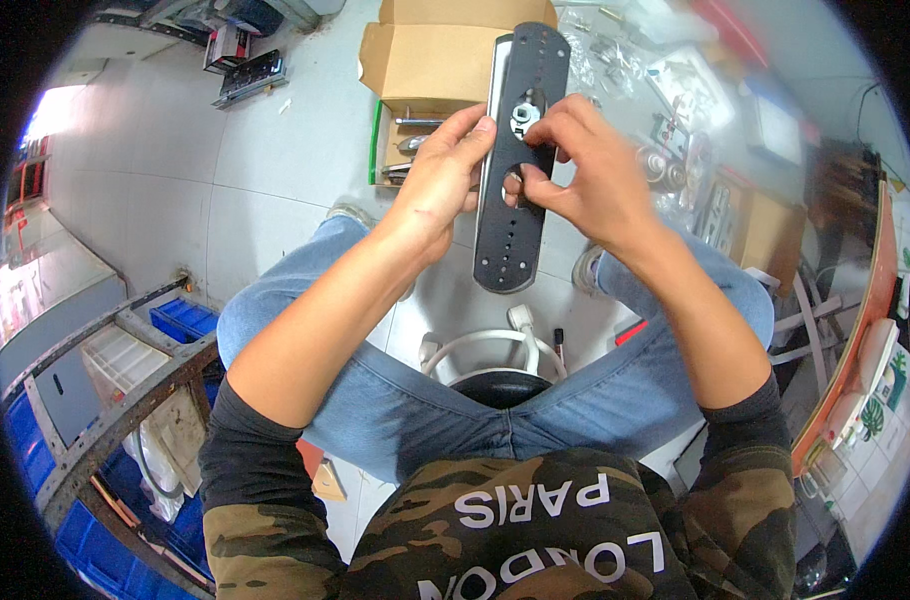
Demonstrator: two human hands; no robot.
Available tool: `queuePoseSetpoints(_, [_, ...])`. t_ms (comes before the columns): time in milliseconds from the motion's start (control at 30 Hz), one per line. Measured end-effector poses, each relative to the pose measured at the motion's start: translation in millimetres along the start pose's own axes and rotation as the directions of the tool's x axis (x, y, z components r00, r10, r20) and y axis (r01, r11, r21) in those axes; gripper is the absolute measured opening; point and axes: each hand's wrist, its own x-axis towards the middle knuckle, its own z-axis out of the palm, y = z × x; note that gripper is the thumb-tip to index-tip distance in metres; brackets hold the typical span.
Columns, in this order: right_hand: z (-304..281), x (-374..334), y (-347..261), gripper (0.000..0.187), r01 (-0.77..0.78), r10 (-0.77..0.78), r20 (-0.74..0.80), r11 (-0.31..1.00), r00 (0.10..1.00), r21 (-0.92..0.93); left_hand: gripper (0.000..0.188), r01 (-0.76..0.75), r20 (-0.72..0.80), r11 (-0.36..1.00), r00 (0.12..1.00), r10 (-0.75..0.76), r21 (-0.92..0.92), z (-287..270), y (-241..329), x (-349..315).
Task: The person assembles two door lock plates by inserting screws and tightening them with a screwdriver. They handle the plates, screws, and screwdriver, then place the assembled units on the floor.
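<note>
A long black door-lock plate (520, 85) with rounded ends and a row of small holes is held up in front of me, with a bright metal edge along its left side. My left hand (433, 190) grips that left edge, thumb in front and fingers partly hidden behind. My right hand (603, 178) is closed at the plate's right side, its thumb by the lower round hole and its curled fingers by a silver fitting (524, 115) in the upper opening. Skin shows in the lower hole; whose finger it is I cannot tell. Whatever small part the right fingers may pinch is hidden.
An open cardboard box (425, 60) with metal parts lies on the floor beyond the plate. Clear plastic bags (615, 60) and hardware are spread to its right. Blue bins (183, 320) stand in a metal rack at left. A round stool base (475, 345) shows between my legs.
</note>
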Motion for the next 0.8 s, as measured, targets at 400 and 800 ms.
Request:
queuePoseSetpoints(400, [-160,-6,59,0.017,-0.184,0.255,-0.523,0.966,0.813,0.184,0.045,-0.042,-0.137,0.999,0.99,0.044,0.024,-5,9,-1])
queuePoseSetpoints(800, [-181,-293,304,0.024,-0.818,0.794,-0.216,0.517,0.569,-0.254,0.044,0.081,-0.197,0.988,0.979,-0.054,0.131,14,-16,33])
